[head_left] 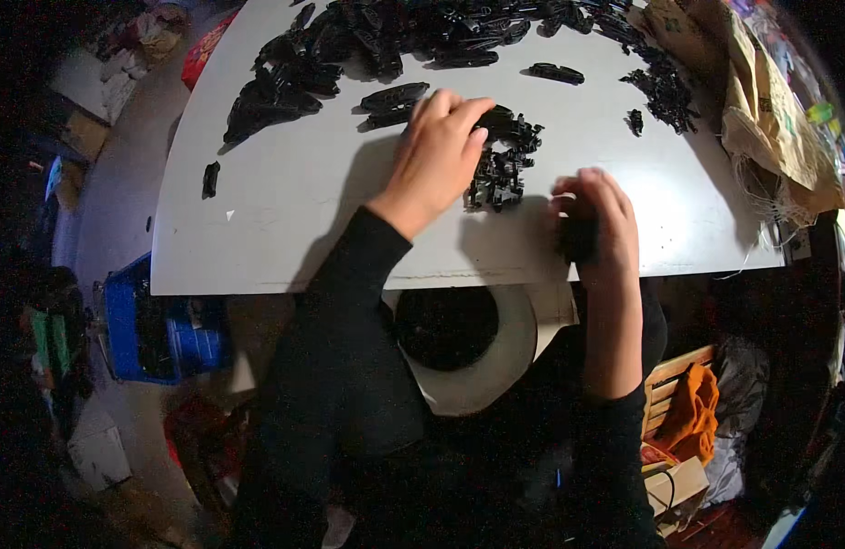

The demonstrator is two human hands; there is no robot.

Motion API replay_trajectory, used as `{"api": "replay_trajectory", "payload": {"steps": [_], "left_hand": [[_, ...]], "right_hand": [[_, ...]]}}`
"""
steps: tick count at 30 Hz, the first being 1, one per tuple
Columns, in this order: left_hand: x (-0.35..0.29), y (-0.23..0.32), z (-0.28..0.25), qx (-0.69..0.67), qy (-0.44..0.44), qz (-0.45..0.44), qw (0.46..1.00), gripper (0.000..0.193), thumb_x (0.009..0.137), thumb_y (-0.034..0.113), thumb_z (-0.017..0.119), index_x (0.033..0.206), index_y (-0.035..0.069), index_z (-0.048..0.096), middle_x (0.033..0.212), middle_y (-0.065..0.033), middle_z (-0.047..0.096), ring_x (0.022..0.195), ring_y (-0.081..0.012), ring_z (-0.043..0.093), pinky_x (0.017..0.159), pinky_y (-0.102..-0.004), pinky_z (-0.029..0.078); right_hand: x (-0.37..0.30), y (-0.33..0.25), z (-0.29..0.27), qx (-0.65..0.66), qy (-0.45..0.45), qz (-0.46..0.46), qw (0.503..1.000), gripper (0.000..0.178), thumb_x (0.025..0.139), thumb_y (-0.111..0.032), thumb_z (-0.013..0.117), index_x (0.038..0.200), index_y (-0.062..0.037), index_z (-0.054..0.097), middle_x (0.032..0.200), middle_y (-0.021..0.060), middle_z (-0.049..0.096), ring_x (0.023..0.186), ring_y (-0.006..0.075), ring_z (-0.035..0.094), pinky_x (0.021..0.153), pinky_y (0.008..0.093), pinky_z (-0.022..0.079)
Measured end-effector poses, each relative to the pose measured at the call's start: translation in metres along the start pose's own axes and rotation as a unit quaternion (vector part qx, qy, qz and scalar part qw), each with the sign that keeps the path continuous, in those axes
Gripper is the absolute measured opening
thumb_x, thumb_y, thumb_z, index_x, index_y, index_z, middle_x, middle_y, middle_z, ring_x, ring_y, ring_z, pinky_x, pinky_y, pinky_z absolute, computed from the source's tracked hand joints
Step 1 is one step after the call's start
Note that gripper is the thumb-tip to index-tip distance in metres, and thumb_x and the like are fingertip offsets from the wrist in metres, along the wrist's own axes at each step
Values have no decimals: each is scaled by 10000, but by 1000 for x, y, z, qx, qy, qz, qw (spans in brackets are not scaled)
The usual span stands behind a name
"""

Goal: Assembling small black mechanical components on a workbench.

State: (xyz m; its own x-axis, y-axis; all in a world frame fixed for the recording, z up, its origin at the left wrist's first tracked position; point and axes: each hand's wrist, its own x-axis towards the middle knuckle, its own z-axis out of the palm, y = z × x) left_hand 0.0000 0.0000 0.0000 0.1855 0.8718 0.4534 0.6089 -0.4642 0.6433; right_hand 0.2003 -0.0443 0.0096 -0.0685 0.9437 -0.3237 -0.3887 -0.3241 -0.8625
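My left hand point(438, 156) hovers over the near side of the table, its thumb and forefinger apart. Its fingertips are close to a cluster of small black plastic clips point(503, 174). Beside its knuckles lie a few longer black plastic pieces point(392, 98), partly covered by the hand. To the right of the clips, my right hand point(610, 220) is curled round a dark black piece point(578, 236). Motion blur and the fingers hide that piece's exact shape.
A large heap of black plastic parts point(376, 41) covers the white table's point(285, 206) far side. Small black bits point(665, 91) and a woven sack point(775, 137) lie at the right. A blue crate point(129, 320) stands below left, and a white round-rimmed container point(518, 339) below the edge.
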Motion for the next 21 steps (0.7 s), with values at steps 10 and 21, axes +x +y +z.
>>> {"api": "replay_trajectory", "payload": {"steps": [10,21], "left_hand": [[25,2,5,188,-27,83,978,215,746,70,644,947,53,568,978,-120,485,978,-276,461,840,-380,402],[-22,33,-13,-441,-53,-152,883,313,964,206,391,1232,48,358,869,-31,487,631,-57,432,550,-194,399]], "right_hand": [[37,-3,21,-602,15,-256,756,164,795,-123,645,825,38,636,609,79,594,533,110,544,490,255,429],[-8,-12,13,-134,-135,-52,980,138,813,-123,634,846,-4,571,726,111,631,466,123,533,440,215,426]]}}
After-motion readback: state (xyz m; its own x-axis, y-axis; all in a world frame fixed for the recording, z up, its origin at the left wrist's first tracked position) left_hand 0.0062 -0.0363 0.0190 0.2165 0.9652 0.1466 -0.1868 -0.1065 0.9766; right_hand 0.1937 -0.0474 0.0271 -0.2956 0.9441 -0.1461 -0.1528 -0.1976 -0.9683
